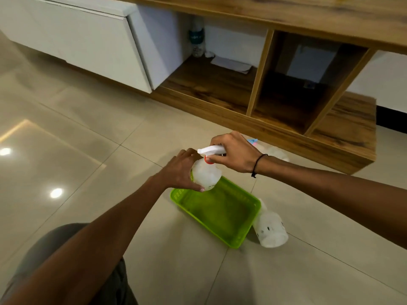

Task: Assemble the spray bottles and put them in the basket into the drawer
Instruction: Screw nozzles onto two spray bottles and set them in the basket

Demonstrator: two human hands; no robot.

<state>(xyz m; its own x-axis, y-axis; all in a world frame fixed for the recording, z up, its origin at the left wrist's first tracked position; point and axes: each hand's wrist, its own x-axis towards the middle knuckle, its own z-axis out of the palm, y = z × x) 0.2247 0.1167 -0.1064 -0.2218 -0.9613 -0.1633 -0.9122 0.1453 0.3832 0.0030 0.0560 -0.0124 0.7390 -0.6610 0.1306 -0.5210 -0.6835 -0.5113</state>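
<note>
Head camera, looking down at a glossy beige tiled floor [77, 128]: the left hand [180, 172] curls its grip round the translucent white plastic bottle body [206, 176], thumb along the underside, holding it just above the 11 o'clock corner of the shallow lime-green plastic basket [220, 210]. The right hand [234, 151] closes its grip over the white trigger spray head [211, 149], which sits at the bottle's neck with an orange-red collar [207, 159] showing — whether it is fully seated cannot be told. A thin black cord bracelet [257, 165] circles the right wrist.

A second translucent white bottle [272, 228] lies on its side on the floor, touching the basket's 3 o'clock edge. At 1 o'clock from the hands, partly hidden behind the right hand, lies another pale bottle [275, 153] with a bit of blue and pink beside it — too blurred to identify. Across the top runs a low wooden cabinet with open cubbies [259, 84]; at 11 o'clock stands a white drawer front [72, 40].
</note>
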